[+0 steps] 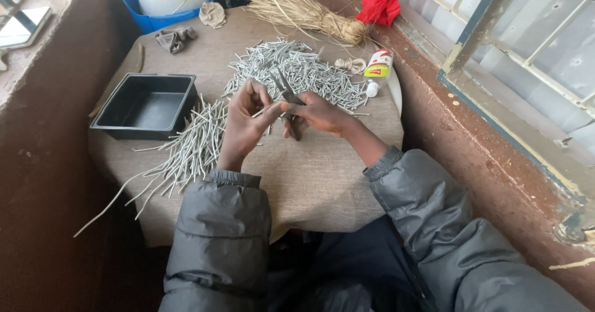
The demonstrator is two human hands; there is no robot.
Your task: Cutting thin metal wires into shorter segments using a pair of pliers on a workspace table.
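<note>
My left hand pinches a thin grey stick between thumb and fingers over a burlap-covered table. My right hand grips a pair of dark scissors, blades pointing up and away, touching the stick's end. A heap of short cut grey sticks lies just beyond both hands. A bundle of long grey sticks fans out to the left of my left wrist, some hanging over the table's edge.
An empty black plastic tray stands at the left. At the back are a straw bundle, a red cloth, a blue tub, a glue bottle and coiled twine. A window wall runs along the right.
</note>
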